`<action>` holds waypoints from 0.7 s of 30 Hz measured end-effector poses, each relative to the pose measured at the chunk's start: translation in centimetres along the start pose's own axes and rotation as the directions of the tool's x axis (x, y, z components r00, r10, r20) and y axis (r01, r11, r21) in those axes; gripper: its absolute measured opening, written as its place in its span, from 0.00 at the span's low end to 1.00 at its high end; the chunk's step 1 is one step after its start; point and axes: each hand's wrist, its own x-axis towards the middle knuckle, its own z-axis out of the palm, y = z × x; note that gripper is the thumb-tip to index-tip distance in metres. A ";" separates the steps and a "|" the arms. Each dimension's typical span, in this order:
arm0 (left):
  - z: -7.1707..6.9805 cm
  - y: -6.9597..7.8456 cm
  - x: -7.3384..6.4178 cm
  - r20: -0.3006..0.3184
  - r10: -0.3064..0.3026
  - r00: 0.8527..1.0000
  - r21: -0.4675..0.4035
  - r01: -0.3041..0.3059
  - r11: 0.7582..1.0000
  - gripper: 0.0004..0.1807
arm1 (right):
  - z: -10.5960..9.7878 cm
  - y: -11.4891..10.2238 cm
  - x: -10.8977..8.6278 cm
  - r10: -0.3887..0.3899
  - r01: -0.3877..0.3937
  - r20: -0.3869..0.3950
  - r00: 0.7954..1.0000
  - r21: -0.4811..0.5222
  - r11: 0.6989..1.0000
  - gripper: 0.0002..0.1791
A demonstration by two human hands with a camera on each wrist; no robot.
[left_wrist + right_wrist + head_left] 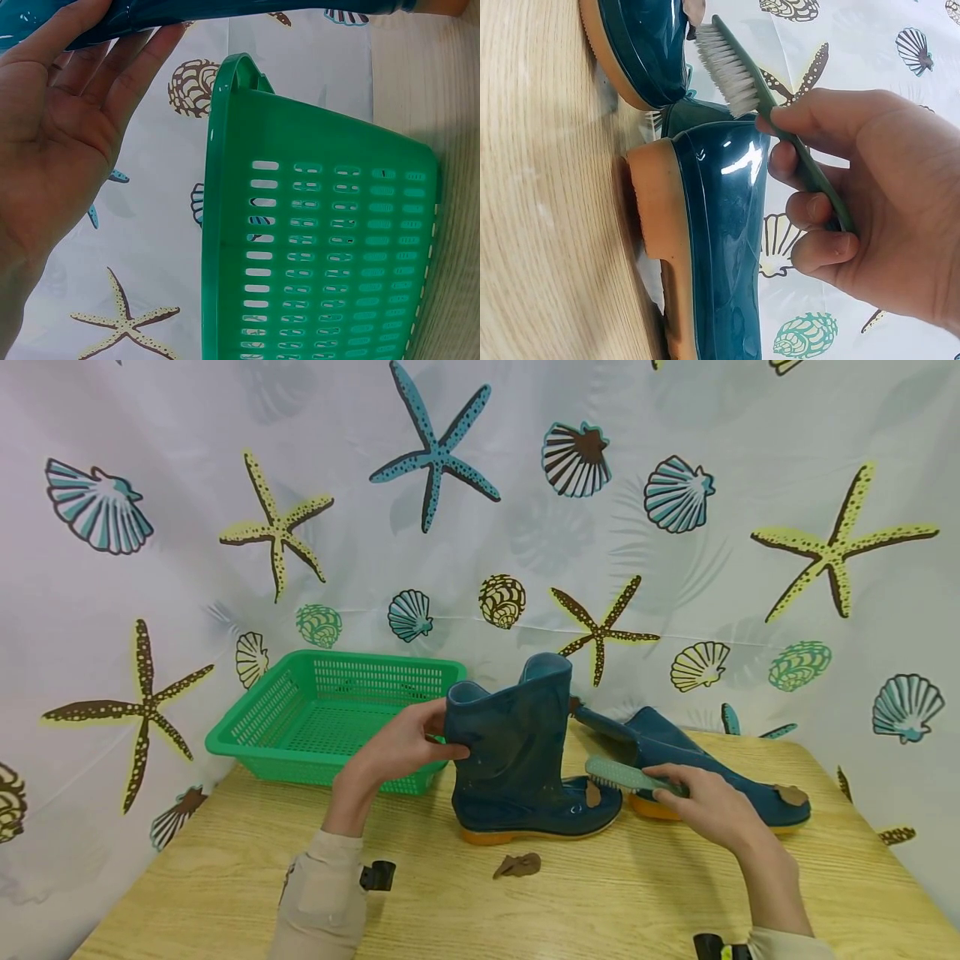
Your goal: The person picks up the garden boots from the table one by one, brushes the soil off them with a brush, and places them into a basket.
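An upright navy rubber boot point(502, 752) with an orange sole stands on the table. My left hand point(405, 739) grips its shaft from the left, thumb on the near side; the left wrist view shows fingers behind the boot point(225, 11). In my right hand point(705, 802) is a green scrubbing brush point(611, 770), held by its handle. Its white bristles point(727, 71) face the boot's toe, close to a brown mud-like patch point(592, 793) there. A second boot point(690, 764) lies behind my right hand, with a similar brown patch point(791, 795) on its toe.
A green plastic basket point(225, 739) sits at the back left, beside the upright boot. One loose brown piece point(519, 865) lies on the wooden table point(600, 902) in front of the boot. A patterned curtain point(510, 460) hangs behind everything.
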 end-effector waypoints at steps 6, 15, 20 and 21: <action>0.0 0.0 0.0 0.001 0.004 1.000 0.007 -0.004 1.000 0.27 | 0.2 0.0 0.1 0.008 -0.009 0.022 1.000 0.039 0.999 0.23; 0.1 0.0 0.0 -0.006 -0.010 1.000 0.026 0.010 1.000 0.27 | 0.0 0.1 0.0 0.001 -0.002 0.032 0.999 0.025 1.000 0.22; 0.1 0.0 0.0 -0.008 -0.005 1.000 0.028 0.005 1.000 0.28 | -0.2 0.1 -0.2 -0.011 0.009 0.041 0.999 0.045 0.999 0.22; 0.1 0.0 0.0 -0.008 -0.003 1.000 0.026 0.003 1.000 0.28 | -0.3 0.0 -0.2 -0.011 0.008 0.044 0.999 0.054 0.999 0.22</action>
